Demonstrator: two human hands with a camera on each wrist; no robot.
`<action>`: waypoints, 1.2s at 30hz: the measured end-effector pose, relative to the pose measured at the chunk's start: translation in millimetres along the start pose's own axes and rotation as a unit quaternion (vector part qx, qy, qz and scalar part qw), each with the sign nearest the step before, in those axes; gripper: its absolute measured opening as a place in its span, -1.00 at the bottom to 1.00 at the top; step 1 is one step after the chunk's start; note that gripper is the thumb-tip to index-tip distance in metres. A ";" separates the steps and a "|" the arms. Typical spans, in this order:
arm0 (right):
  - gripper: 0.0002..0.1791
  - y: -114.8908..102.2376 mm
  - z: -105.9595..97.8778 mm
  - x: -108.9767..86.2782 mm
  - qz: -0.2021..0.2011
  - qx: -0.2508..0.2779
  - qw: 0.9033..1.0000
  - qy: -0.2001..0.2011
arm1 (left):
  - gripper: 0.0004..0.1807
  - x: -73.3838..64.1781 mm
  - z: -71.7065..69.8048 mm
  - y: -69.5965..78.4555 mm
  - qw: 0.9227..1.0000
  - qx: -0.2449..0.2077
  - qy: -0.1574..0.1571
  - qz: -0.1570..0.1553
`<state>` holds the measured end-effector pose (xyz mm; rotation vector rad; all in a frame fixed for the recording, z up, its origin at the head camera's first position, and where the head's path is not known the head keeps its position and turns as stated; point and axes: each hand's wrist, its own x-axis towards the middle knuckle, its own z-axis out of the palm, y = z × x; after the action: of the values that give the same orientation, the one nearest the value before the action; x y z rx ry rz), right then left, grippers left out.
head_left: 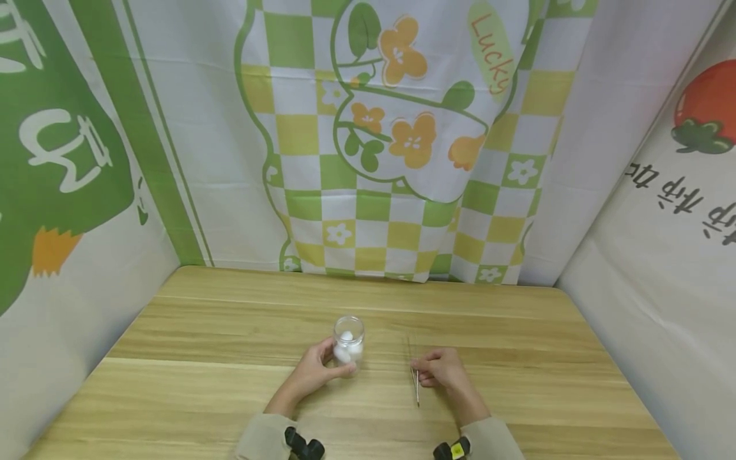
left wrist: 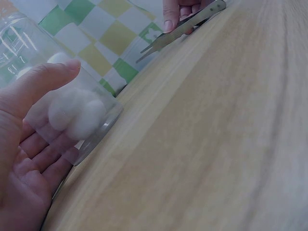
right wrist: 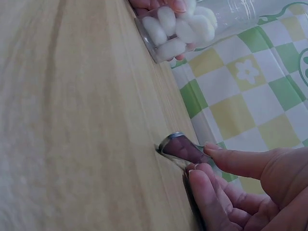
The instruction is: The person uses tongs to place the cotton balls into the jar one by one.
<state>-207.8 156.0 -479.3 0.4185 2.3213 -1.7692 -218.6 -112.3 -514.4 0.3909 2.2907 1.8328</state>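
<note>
My left hand holds a clear, open-topped jar that stands on the table. Its thumb lies along the near side of the glass, and the fingers curve behind it. Several white cotton balls fill the jar's lower part. To the right, my right hand pinches a pair of metal tweezers between thumb and fingers. Their two tips, seen apart in the left wrist view, point away from me, and the joined end faces me. Between jar and tweezers lies a gap of bare wood.
A wood-grain table spreads out under both hands. Behind it hangs a green and yellow checkered curtain with flowers. Printed white sheets flank the table at left and right. Black wrist cameras sit on both sleeves.
</note>
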 end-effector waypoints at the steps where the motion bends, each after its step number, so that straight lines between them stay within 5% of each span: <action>1: -0.86 -0.5 0.7 -0.3 0.000 -0.001 1.000 0.003 | -0.21 -0.2 0.0 0.2 1.000 -0.001 0.000 0.000; 36: -0.84 -4.6 -0.4 -0.3 -0.003 -0.047 0.999 0.015 | -0.20 -1.5 -0.2 5.2 1.000 0.013 -0.006 0.009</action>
<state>-209.0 155.2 -475.0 0.4260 2.4171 -1.6580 -216.7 -111.9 -509.3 0.4258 2.3125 1.8045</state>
